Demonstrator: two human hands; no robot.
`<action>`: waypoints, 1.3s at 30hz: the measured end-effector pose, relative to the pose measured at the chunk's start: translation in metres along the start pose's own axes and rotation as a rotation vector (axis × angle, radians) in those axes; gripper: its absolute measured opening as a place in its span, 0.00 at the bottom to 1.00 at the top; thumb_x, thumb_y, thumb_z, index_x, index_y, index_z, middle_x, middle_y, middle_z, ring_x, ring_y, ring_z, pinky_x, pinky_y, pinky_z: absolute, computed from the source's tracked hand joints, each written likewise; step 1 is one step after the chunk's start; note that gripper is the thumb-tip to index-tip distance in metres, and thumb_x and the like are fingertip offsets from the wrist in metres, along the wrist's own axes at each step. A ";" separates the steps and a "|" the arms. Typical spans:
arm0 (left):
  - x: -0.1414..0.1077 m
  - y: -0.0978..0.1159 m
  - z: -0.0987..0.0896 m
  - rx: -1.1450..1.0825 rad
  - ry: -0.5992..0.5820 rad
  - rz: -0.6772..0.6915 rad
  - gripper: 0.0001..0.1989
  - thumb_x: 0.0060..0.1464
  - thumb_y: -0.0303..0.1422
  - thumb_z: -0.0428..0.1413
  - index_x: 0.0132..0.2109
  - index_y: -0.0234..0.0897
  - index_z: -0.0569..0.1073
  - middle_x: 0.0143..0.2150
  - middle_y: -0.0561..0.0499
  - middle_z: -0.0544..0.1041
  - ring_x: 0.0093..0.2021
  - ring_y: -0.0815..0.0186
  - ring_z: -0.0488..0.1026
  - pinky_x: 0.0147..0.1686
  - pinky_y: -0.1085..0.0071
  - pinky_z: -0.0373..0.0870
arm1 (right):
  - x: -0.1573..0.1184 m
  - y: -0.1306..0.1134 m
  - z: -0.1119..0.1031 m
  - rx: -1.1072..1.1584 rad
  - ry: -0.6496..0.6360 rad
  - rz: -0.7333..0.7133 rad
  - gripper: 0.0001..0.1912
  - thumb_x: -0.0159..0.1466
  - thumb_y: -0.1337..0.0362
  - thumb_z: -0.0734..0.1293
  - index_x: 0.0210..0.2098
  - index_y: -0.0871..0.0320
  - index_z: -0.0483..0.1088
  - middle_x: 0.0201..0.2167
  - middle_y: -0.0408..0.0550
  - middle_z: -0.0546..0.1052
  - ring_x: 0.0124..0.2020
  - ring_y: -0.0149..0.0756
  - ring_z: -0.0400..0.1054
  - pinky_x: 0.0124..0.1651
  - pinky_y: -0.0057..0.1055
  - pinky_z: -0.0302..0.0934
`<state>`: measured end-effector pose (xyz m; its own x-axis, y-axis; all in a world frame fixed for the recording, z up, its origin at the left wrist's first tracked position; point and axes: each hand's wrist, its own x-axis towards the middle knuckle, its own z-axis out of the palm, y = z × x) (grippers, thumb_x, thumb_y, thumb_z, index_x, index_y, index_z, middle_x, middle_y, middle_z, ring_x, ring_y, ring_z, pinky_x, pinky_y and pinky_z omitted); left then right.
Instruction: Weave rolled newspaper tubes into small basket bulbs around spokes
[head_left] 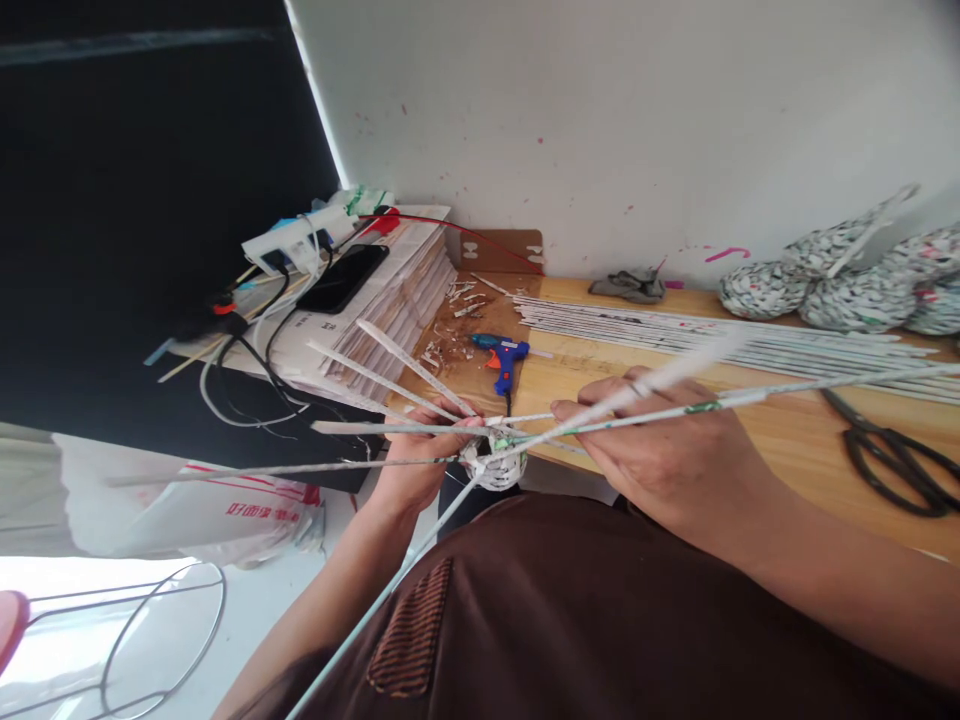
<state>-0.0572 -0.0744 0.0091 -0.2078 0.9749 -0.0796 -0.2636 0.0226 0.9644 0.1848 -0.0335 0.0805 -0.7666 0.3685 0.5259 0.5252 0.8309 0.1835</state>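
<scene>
A small round weave of rolled paper strips (501, 468) is in front of my body, with several long paper strips sticking out of it all round. My left hand (431, 430) is closed on the left rim of this weave, thumb on top. To the right, my right hand (649, 430) pinches one of the paper strips (532, 417) that runs out of the weave. Another pale strip (660, 385), blurred, crosses in front of the right fingers. A long strip (825, 380) reaches past that hand to the right edge.
On the wooden table (757, 440) lie a blue glue gun (506, 360), a row of paper sticks (675, 335), black scissors (896, 455) and a grey cloth (628, 287). Woven gourd shapes (847, 275) stand at the right. A phone (345, 278) and power strip (300, 240) rest on stacked paper (412, 270).
</scene>
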 end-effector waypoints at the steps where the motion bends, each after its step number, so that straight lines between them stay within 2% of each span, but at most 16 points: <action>1: 0.000 0.000 0.001 0.018 0.003 0.013 0.12 0.39 0.33 0.72 0.32 0.34 0.80 0.29 0.51 0.79 0.27 0.67 0.74 0.29 0.72 0.70 | 0.000 0.000 -0.001 -0.015 -0.018 0.002 0.10 0.68 0.70 0.63 0.39 0.56 0.78 0.31 0.49 0.79 0.34 0.40 0.70 0.37 0.36 0.59; 4: -0.001 0.000 0.003 0.064 0.008 0.039 0.13 0.38 0.32 0.73 0.34 0.33 0.82 0.30 0.49 0.81 0.29 0.65 0.76 0.32 0.70 0.72 | -0.002 -0.003 -0.004 -0.037 -0.031 0.013 0.10 0.68 0.69 0.63 0.41 0.55 0.78 0.31 0.49 0.79 0.33 0.40 0.70 0.37 0.36 0.58; 7: 0.000 -0.002 0.004 0.108 -0.012 0.090 0.11 0.41 0.32 0.72 0.34 0.34 0.82 0.31 0.49 0.82 0.32 0.64 0.78 0.35 0.69 0.74 | -0.003 -0.004 -0.006 -0.016 -0.049 0.013 0.10 0.68 0.70 0.63 0.41 0.55 0.77 0.31 0.48 0.78 0.34 0.40 0.70 0.38 0.36 0.59; 15: -0.004 0.004 0.013 0.250 -0.014 0.111 0.09 0.40 0.30 0.72 0.31 0.35 0.82 0.28 0.51 0.81 0.30 0.67 0.76 0.32 0.73 0.72 | -0.006 0.001 -0.013 0.022 -0.082 -0.028 0.10 0.68 0.71 0.61 0.36 0.57 0.74 0.33 0.50 0.77 0.33 0.40 0.68 0.36 0.35 0.56; 21: -0.004 0.003 0.021 0.216 -0.022 0.116 0.08 0.40 0.31 0.71 0.31 0.36 0.83 0.28 0.51 0.82 0.29 0.67 0.77 0.32 0.73 0.73 | -0.005 0.000 -0.015 0.054 -0.134 -0.017 0.10 0.66 0.73 0.62 0.35 0.58 0.75 0.32 0.51 0.77 0.35 0.42 0.70 0.37 0.35 0.59; 27: -0.007 0.003 0.025 0.260 -0.006 0.139 0.08 0.41 0.31 0.70 0.31 0.35 0.82 0.30 0.49 0.83 0.30 0.66 0.78 0.33 0.72 0.74 | -0.007 -0.001 -0.013 0.151 -0.103 0.057 0.11 0.66 0.74 0.61 0.31 0.58 0.73 0.27 0.48 0.74 0.29 0.36 0.68 0.32 0.31 0.57; 36: -0.006 0.001 0.028 0.293 -0.060 0.121 0.08 0.43 0.32 0.70 0.32 0.34 0.82 0.30 0.48 0.83 0.31 0.64 0.78 0.33 0.71 0.76 | -0.007 -0.009 -0.014 0.019 -0.175 0.058 0.10 0.64 0.73 0.63 0.29 0.57 0.72 0.28 0.47 0.73 0.29 0.37 0.65 0.33 0.33 0.52; 39: -0.005 0.001 0.025 0.332 -0.091 0.127 0.08 0.45 0.34 0.69 0.33 0.34 0.83 0.30 0.48 0.83 0.31 0.64 0.78 0.33 0.71 0.76 | -0.010 -0.006 -0.012 0.011 -0.139 0.049 0.09 0.66 0.71 0.63 0.33 0.57 0.74 0.27 0.47 0.72 0.30 0.38 0.64 0.35 0.34 0.52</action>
<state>-0.0324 -0.0738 0.0166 -0.1306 0.9900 0.0542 0.0820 -0.0437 0.9957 0.1939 -0.0471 0.0839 -0.7844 0.4618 0.4141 0.5594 0.8151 0.1508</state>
